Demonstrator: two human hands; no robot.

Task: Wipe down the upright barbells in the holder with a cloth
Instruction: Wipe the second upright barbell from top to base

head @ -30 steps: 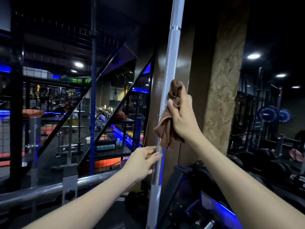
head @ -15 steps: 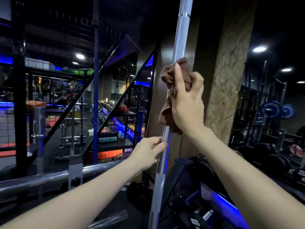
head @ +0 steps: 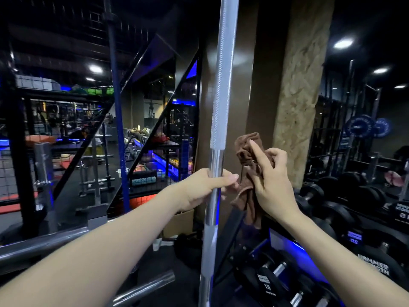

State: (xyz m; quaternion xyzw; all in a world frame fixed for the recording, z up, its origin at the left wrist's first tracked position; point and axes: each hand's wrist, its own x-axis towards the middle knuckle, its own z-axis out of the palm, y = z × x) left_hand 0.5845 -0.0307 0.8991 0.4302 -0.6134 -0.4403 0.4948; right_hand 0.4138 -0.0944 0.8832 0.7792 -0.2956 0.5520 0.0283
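The long silver steel barbell (head: 218,120) I am cleaning stands in the middle of the view, rising out of the bottom edge and past the top, so its long axis runs almost straight up with a slight lean to the right toward the top. Its upper stretch is knurled and matte; below a clear line it turns smooth and shiny, and the holder at its foot is out of sight.

My left hand (head: 204,188) is curled round the smooth part just under the knurling, steadying the bar. My right hand (head: 269,182) is just to the right of the bar, not touching it, with the crumpled brown cloth (head: 247,173) pinched between thumb and fingers and one finger sticking up; the cloth hangs loose below my palm.

I judge I am regripping the cloth between strokes. To do it well I should spread the cloth flat over my palm, wrap it right round the shaft above my left hand, and run it along the bar's length with even squeeze, twisting a little so the knurl grooves get reached, while my left hand keeps the bar from tipping.

Further right and nearer sits a rack of black dumbbells (head: 329,202); to the far left is a blue upright post (head: 117,129)
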